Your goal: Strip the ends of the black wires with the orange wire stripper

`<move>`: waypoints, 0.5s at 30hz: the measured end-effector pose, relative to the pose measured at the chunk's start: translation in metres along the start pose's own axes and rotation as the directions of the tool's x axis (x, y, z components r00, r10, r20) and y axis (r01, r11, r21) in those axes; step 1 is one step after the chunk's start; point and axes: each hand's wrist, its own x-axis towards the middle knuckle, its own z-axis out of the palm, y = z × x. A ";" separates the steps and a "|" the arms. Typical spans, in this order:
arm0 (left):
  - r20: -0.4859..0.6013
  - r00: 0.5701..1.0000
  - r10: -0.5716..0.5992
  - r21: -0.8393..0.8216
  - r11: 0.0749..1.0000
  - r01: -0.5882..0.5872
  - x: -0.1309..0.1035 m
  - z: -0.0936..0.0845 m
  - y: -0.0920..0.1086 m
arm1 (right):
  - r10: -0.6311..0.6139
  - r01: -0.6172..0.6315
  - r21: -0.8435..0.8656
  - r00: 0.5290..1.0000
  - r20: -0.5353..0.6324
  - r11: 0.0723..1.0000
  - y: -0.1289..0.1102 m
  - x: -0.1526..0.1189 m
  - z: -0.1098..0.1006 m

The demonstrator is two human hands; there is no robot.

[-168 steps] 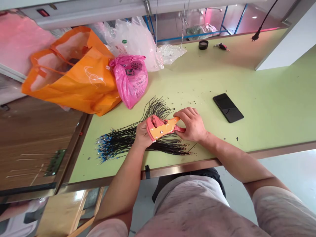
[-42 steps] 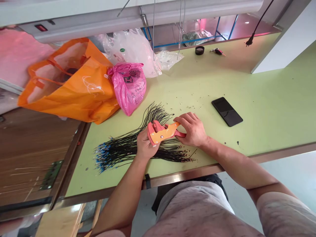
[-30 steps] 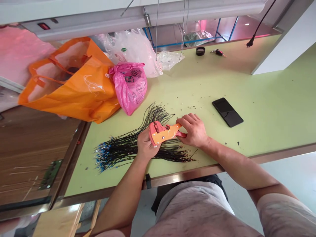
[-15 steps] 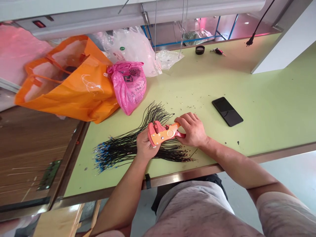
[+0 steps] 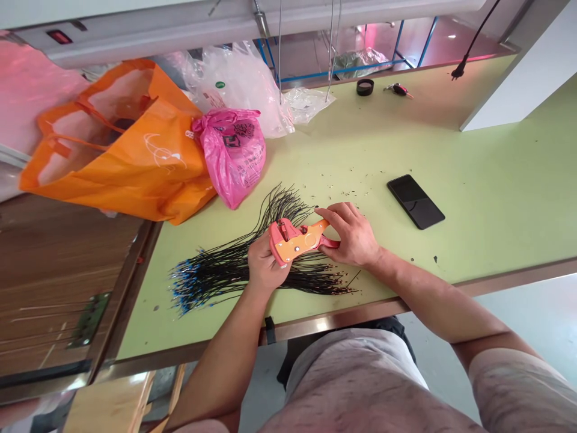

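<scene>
An orange and red wire stripper (image 5: 300,242) is held slantwise above a spread of thin black wires (image 5: 229,264). My right hand (image 5: 354,236) is closed round its handles, thumb side toward me. Against the red jaw end sits my left hand (image 5: 267,264), its fingers curled behind the tool head. What those fingers pinch is hidden. The wires lie in bunches under both hands, with blue and silvery ends at the left and coppery tips at the lower right. Another fan of black ends spreads up behind the stripper.
A black phone (image 5: 415,202) lies to the right. Tiny clippings (image 5: 347,193) dot the green tabletop (image 5: 487,198). An orange bag (image 5: 166,162), a pink plastic bag (image 5: 234,159) and clear plastic bags (image 5: 243,78) stand at the left rear. A black ring (image 5: 365,87) and keys (image 5: 399,89) lie far back.
The view has shifted slightly. Both hands keep their hold at nearly the same spot, and the wire stripper has barely moved.
</scene>
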 end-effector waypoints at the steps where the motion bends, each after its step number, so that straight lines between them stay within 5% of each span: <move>1: -0.001 0.999 0.039 0.010 0.999 -0.039 0.002 0.000 0.003 | 0.004 -0.004 0.001 1.000 -0.003 1.000 0.000 0.000 -0.001; 15: 0.044 0.981 0.187 0.105 0.976 -0.190 -0.001 -0.004 -0.007 | 0.071 -0.071 0.015 0.997 0.022 0.997 -0.002 0.004 -0.004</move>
